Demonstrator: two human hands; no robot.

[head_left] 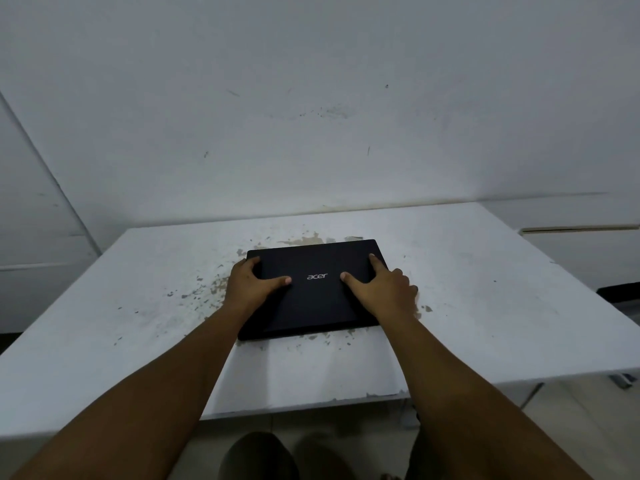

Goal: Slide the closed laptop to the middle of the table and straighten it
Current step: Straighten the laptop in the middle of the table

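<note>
A closed black laptop with a silver logo lies flat near the middle of the white table, its edges roughly parallel to the table's far edge. My left hand grips the laptop's left edge, thumb lying on the lid and fingers curled over the side. My right hand rests on the right part of the lid, index finger stretched toward the far right corner, thumb pointing at the logo, the other fingers over the right edge.
The table's paint is chipped in patches around the laptop. A white wall rises right behind the table. The near table edge runs below my forearms, with floor and my legs under it. A white ledge stands at the right.
</note>
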